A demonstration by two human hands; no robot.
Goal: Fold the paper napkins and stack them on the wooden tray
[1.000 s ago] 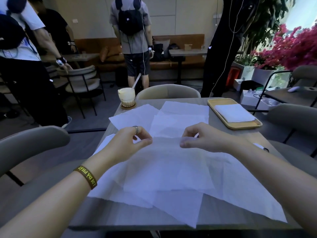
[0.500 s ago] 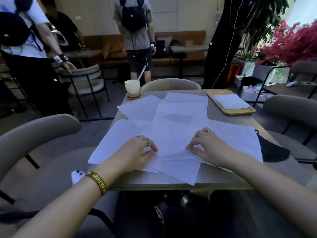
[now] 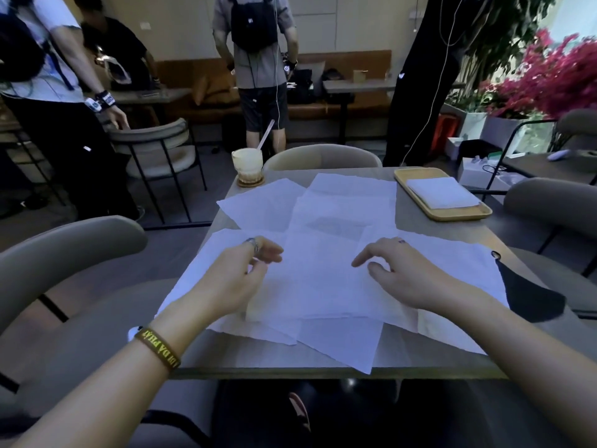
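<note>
Several white paper napkins (image 3: pixel 342 208) lie spread out and overlapping on the grey table (image 3: pixel 416 227). The nearest napkin (image 3: pixel 316 286) lies flat on top between my hands. My left hand (image 3: pixel 242 276) hovers over its left side with fingers loosely curled, holding nothing that I can see. My right hand (image 3: pixel 400 273) rests on its right side, fingertips spread and touching the paper. A wooden tray (image 3: pixel 416 202) stands at the far right of the table with one folded napkin (image 3: pixel 442 192) on it.
A glass with a straw (image 3: pixel 247 163) stands on a coaster at the table's far left corner. A black cloth (image 3: pixel 529 295) lies at the right edge. Grey chairs (image 3: pixel 64 247) ring the table. Several people stand beyond it.
One second ago both hands pinched a napkin's far edge, then pressed it down near the front edge. Now they have moved farther onto the table, over the napkin's middle, with loosened fingers.
</note>
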